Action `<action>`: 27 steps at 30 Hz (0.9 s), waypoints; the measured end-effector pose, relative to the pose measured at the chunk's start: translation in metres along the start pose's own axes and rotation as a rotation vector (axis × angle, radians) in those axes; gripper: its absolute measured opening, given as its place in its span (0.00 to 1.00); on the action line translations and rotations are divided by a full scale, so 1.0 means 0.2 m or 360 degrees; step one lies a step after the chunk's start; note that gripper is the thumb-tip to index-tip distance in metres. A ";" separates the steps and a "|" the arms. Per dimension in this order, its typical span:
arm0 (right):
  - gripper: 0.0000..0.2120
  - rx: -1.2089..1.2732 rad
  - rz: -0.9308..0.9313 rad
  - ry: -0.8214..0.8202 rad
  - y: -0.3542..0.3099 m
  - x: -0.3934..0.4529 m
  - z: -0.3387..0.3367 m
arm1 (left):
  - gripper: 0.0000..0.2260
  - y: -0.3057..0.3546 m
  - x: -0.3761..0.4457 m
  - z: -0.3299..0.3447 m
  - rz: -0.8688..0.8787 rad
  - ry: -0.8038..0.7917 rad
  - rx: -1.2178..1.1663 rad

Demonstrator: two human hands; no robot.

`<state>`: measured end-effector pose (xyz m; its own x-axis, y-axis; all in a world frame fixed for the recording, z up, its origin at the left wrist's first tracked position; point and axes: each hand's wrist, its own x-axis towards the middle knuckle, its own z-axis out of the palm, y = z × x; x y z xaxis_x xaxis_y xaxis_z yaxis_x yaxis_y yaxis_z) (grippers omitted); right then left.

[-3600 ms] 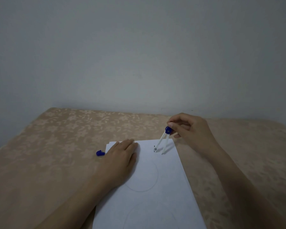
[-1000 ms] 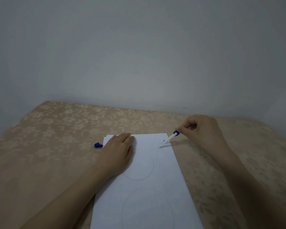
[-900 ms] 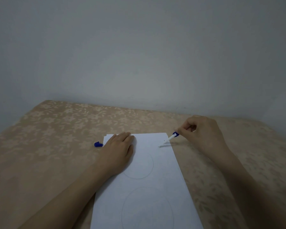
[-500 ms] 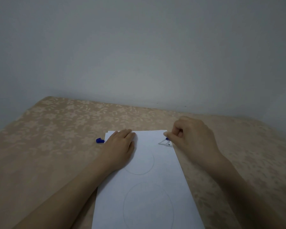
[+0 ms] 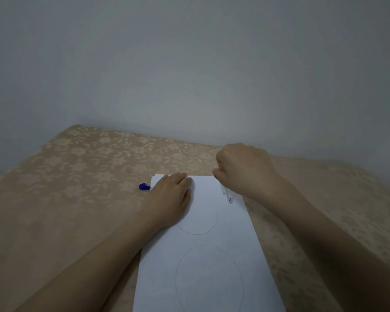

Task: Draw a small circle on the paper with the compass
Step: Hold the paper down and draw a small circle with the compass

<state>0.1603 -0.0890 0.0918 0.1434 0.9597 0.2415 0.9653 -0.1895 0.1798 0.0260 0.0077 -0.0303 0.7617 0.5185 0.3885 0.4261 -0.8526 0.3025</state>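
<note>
A white sheet of paper point(image 5: 214, 262) lies lengthwise on the table, with two faint pencil circles drawn on it, a smaller one point(image 5: 204, 218) under my left hand and a larger one point(image 5: 208, 282) nearer me. My left hand point(image 5: 170, 199) rests flat on the sheet's top left corner. My right hand point(image 5: 243, 170) is curled over the sheet's top right corner, fingers closed on the compass point(image 5: 226, 193). Only the compass's white legs show below the hand, blurred, with their tips on or just above the paper.
A small blue cap point(image 5: 144, 186) lies on the table just left of the paper's top left corner. The table has a beige flowered cloth point(image 5: 88, 167). A plain grey wall point(image 5: 189, 75) rises directly behind the table's far edge.
My right hand moved left over the paper's top right corner and turned over the compass, so its blue top is now hidden. The left hand stayed flat on the sheet.
</note>
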 end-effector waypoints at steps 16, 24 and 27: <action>0.19 0.0244 0.0185 -0.0051 0.09 0.28 0.07 | 0.06 -0.01 0.01 0.02 0.0026 0.0080 -0.0033; 0.19 0.0244 0.0340 0.0090 0.14 0.26 0.11 | 0.05 -0.01 0.01 0.02 0.0037 0.0078 -0.0014; 0.18 0.0261 0.0421 0.0112 0.17 0.25 0.12 | 0.05 -0.01 0.01 0.03 0.0024 0.0075 -0.0021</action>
<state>0.2052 -0.0416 0.0870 0.3844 0.8637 0.3259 0.9196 -0.3894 -0.0527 0.0286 0.0104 -0.0353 0.7440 0.5083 0.4337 0.4080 -0.8596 0.3076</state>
